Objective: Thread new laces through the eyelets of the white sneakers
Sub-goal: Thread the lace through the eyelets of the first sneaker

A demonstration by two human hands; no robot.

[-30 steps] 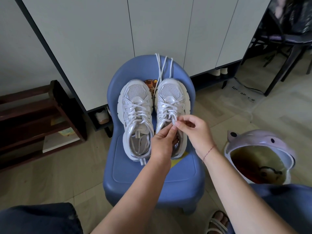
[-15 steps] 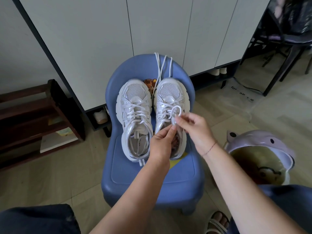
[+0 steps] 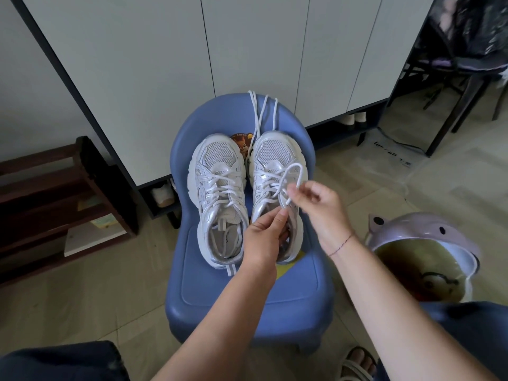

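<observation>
**Q.** Head view. Where do the white sneakers stand, and what do the hands hold?

**A.** Both stand side by side, toes away from the person, on the seat of a blue plastic chair (image 3: pixel 247 287). The left hand (image 3: pixel 264 235) grips the right-side sneaker (image 3: pixel 275 158) at its collar and tongue, fingers curled round it. The right hand (image 3: pixel 316 204) pinches the white lace (image 3: pixel 296 171) between thumb and forefinger just short of its tip, which hangs below the fingers. The lace rises in an open loop above the upper crossings. The left-side sneaker (image 3: pixel 217 185) appears laced throughout.

**Q.** What could go wrong from here?

**A.** Four hazards, all judged, none observed.
- (a) The loop is slack. A pull before it is laid flat may twist it or cinch it into a knot over the crossings beneath.
- (b) The pinch is light and close to the tip. A slip would drop the end into the shoe opening. The left hand hides the top eyelets, so the next one cannot be told, and one could be skipped.
- (c) A hard tug could drag the sneaker along the smooth seat if the left-hand grip eases.
- (d) The spare laces (image 3: pixel 261 111) drape over the chair back and fall between the two toes. A sweeping lace could snag them and pull them down.

A lilac pail (image 3: pixel 406 229), its contents unclear, stands on the floor near the right forearm. A lace flicked that way might land in it.
</observation>
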